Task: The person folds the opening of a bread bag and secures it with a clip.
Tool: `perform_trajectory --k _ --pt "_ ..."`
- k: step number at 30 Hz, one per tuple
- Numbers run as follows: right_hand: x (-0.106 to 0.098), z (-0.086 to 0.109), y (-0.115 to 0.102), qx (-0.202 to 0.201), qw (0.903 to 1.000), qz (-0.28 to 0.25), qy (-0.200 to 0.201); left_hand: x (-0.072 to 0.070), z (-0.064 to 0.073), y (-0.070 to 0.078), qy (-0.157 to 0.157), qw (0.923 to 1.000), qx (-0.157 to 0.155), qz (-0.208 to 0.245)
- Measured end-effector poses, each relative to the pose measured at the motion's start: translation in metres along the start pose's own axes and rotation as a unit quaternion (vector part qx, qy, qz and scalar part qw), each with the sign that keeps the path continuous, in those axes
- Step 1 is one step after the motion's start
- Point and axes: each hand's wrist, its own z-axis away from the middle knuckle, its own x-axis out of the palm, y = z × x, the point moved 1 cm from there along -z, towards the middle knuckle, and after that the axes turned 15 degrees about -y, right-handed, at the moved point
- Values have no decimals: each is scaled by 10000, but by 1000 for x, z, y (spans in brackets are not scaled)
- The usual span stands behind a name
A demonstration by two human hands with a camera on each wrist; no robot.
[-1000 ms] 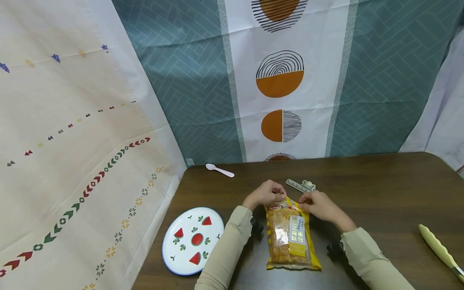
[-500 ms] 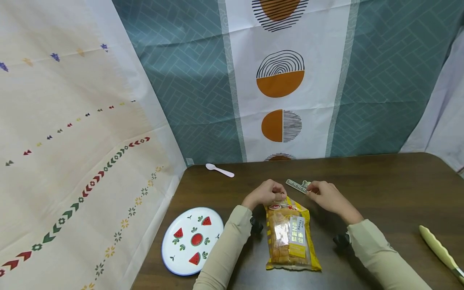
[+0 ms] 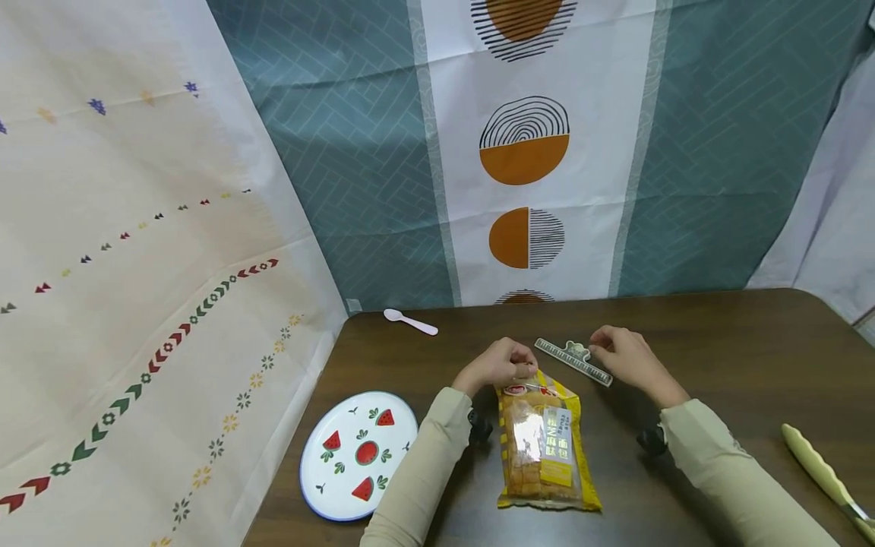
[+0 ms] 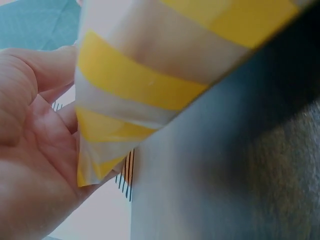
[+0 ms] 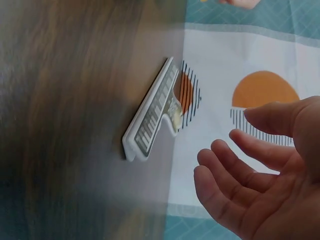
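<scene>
A yellow, partly clear bag of bread (image 3: 540,441) lies on the table, its top end raised in my left hand (image 3: 500,363). That hand pinches the bag's top left corner; in the left wrist view, the striped bag edge (image 4: 145,90) hides part of the fingers. My right hand (image 3: 630,361) is beside a long sealing clip (image 3: 574,358) with a keyboard pattern, just past the bag's top. In the right wrist view the fingers are relaxed and apart from the clip (image 5: 152,112), holding nothing.
A white plate (image 3: 328,486) with watermelon prints lies left of the bag. Toward the back left edge is a small pink spoon (image 3: 412,322). Tongs with pale yellow handles (image 3: 816,463) lie at the right. Patterned cloths hang behind and to the left of the table (image 3: 718,357).
My right hand has let go of the bag's top right corner and moved right and away, to the clip's right side. My left hand keeps its pinch on the bag.
</scene>
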Motion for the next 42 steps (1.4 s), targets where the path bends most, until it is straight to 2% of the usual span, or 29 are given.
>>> perform_trajectory --k 11,20,28,34,38,42 --pt "5 -23 13 455 9981 90 -395 -1 5 -1 82 9999 102 61" --pt "13 -39 19 620 9951 267 -726 1 4 -1 80 10000 31 -11" --pt "16 -46 20 739 9927 115 -948 1 2 1 126 9997 191 -92" --pt "17 -50 20 912 9895 179 -1112 3 2 1 171 9997 140 -82" --pt "17 -52 17 866 9890 158 -1185 3 3 1 234 9995 215 -52" --pt "14 -51 15 633 9900 21 -1258 3 2 0 246 9993 277 -45"
